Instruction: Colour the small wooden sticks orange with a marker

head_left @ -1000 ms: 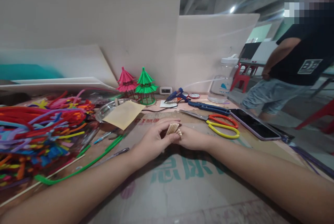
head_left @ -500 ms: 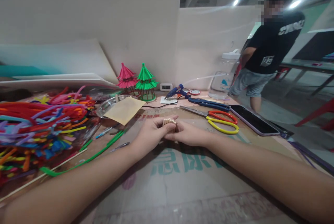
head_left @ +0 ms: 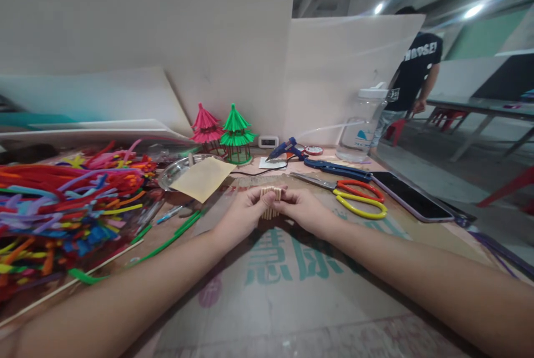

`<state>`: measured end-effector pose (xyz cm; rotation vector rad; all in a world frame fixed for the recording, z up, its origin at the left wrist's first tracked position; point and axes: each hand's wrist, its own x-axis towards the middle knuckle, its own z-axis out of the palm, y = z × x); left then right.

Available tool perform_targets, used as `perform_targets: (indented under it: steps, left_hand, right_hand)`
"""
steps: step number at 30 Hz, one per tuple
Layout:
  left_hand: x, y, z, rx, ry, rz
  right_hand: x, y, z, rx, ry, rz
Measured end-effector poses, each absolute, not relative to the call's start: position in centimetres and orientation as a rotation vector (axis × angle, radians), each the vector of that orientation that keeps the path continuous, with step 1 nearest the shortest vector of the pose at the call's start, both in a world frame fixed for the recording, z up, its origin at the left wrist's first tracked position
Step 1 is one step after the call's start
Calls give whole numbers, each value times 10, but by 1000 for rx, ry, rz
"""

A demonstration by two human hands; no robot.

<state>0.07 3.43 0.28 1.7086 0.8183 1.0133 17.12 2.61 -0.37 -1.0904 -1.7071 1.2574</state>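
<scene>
While my left hand (head_left: 244,210) and right hand (head_left: 306,209) meet over the middle of the table, they are clamped together on a small bundle of pale sticks (head_left: 270,214), thumbs pressing the near side. The sticks stand roughly upright, side by side, with their top ends close to level, so I judge the gathering done and the evening-up well along. I see no tie or glue on them, though my fingers hide much of the bundle; any fixing seems left to do.

Under my hands lies printed cardboard (head_left: 271,313). Just to the right, the scissors (head_left: 337,188) lie with nobody holding them, and beyond them are blue-handled pliers (head_left: 340,168). On the far side, the glue gun (head_left: 287,148) rests with its nozzle over a white pad (head_left: 272,164), also out of my grip. Left of it stand a green tiered model (head_left: 236,130) and a pink one (head_left: 204,124), both roofed and, as far as I can tell, complete. On the left, a heap of fuzzy stems (head_left: 70,197) lies loose, and one long stick (head_left: 83,276) lies apart, outside the bundle.
</scene>
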Motion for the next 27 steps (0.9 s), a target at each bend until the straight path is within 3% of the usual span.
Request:
perform_targets:
  steps: [27]
  left_hand:
    - [-1, 33, -4, 1936, 832, 998]
  right_hand:
    - [164, 28, -4, -1115, -1818, 928]
